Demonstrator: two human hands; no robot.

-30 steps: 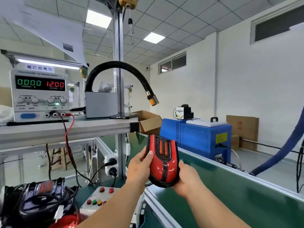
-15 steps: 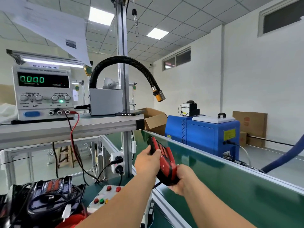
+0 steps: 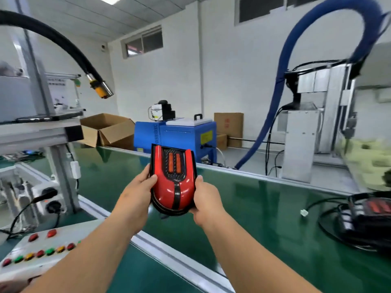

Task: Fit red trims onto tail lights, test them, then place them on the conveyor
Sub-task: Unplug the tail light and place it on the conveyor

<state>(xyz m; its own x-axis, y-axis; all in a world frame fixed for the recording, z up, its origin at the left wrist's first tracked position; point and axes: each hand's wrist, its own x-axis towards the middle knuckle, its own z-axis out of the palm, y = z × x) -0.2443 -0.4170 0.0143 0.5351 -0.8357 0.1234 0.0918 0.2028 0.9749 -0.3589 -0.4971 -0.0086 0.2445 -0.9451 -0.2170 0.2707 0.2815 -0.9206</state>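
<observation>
Both hands are on the tail light (image 3: 172,182), held upright above the conveyor (image 3: 264,208) with the red trim (image 3: 164,193) facing us. Left hand (image 3: 135,195) and right hand (image 3: 206,199) clamp its sides, fingers (image 3: 150,179) curled round the edges. The trim looks seated, though its far edge is hard to judge. This reads as the placing step. Next move: lower it flat onto the conveyor, clear of the other light (image 3: 368,216) at right, then let go.

A glossy red-trimmed tail light (image 3: 173,182), with a black centre stripe and orange lamp strips, is held upright over the green conveyor (image 3: 264,206). A black unit (image 3: 368,216) lies on the belt, far right.
</observation>
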